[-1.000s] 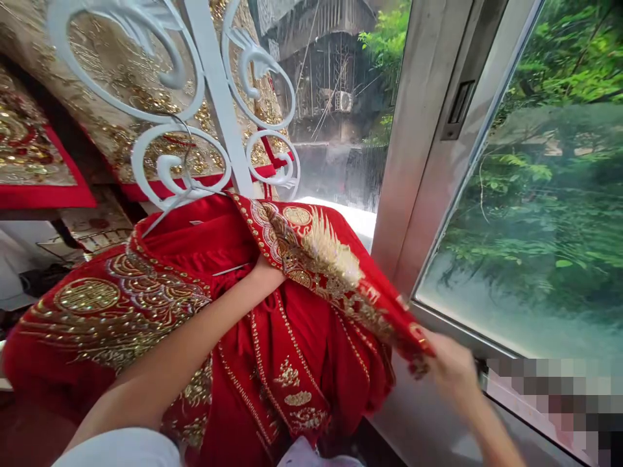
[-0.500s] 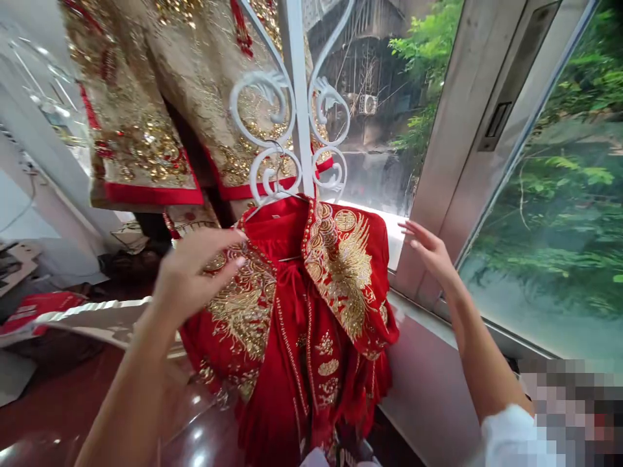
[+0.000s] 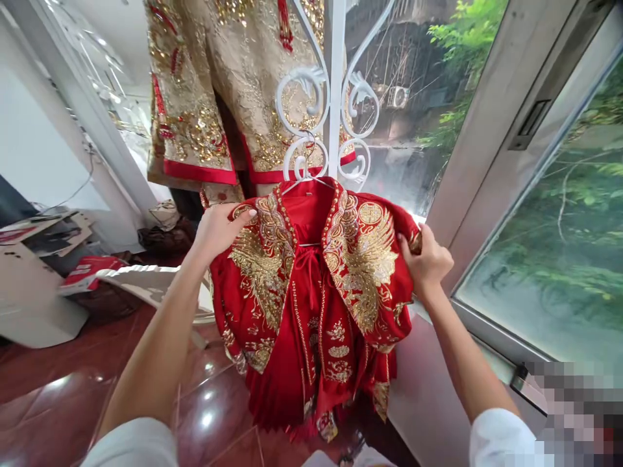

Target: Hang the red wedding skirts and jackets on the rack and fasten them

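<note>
A red garment (image 3: 311, 305) with gold embroidery hangs from a wire hanger (image 3: 304, 178) hooked on a white scrolled metal stand (image 3: 335, 97). My left hand (image 3: 221, 227) grips its left shoulder, fingers curled over the cloth. At the garment's right shoulder edge, my right hand (image 3: 428, 259) is closed on the cloth. A gold and red embroidered garment (image 3: 219, 97) hangs higher up behind the stand.
A sliding window frame (image 3: 491, 130) and glass pane (image 3: 559, 227) stand at the right, with trees and a building outside. The floor (image 3: 58, 395) is glossy dark red tile. White boards and red boxes (image 3: 58, 259) lie at the left by a wall.
Both hands were off the red garment half a second ago, fingers apart; now each grips a shoulder. Earlier the left arm reached inside the garment. The view has pulled back.
</note>
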{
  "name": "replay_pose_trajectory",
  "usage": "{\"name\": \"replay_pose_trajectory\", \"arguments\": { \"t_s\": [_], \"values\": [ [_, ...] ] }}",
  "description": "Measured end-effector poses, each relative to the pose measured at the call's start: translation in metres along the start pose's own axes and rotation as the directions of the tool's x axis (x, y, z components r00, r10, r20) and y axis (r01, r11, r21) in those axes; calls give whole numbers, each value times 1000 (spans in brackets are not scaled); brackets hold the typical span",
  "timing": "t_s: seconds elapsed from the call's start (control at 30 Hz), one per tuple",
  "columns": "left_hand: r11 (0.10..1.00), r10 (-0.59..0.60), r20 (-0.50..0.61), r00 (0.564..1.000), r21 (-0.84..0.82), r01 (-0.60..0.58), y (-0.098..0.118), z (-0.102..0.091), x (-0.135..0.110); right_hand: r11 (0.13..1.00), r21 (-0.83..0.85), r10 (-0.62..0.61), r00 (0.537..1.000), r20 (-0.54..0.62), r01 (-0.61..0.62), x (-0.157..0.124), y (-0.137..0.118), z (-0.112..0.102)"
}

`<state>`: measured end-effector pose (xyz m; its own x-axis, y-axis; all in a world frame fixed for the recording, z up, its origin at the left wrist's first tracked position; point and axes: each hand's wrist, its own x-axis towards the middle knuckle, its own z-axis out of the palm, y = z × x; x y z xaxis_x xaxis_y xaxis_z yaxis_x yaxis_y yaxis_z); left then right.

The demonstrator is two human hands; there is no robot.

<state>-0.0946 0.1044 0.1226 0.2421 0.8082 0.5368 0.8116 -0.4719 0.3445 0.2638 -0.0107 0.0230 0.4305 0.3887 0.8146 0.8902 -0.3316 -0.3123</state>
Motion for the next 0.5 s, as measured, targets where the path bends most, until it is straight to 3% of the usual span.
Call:
{"name": "replay_pose_trajectory", "arguments": {
  "t_s": [0.1, 0.17, 0.23, 0.3, 0.4, 0.43, 0.5],
  "values": [
    [997, 56, 30, 998, 55, -58, -1, -6, 4, 999, -19, -27, 982, 186, 31, -19, 14, 3],
    [996, 59, 122, 991, 53, -66, -11, -12, 9, 996, 63, -81, 911, 405, 61, -9, 30, 2],
    [993, 66, 295, 953, -116, -33, -27, -16, 15, 959, 267, -237, 780, 579, 93, 11, 50, 3],
    [928, 80, 430, 899, -361, 90, -45, -15, 19, 844, 534, -448, 623, 641, 57, 27, 68, 11],
    [782, 25, 445, 895, -567, 260, -62, -5, 16, 674, 715, -586, 455, 671, -187, 22, 86, 29],
    [764, -26, 435, 900, -572, 299, -63, -1, 13, 664, 701, -570, 433, 699, -259, 15, 89, 32],
    [793, -150, 390, 908, -501, 347, -60, 1, 6, 717, 643, -497, 450, 742, -268, 4, 93, 22]
  ]
}}
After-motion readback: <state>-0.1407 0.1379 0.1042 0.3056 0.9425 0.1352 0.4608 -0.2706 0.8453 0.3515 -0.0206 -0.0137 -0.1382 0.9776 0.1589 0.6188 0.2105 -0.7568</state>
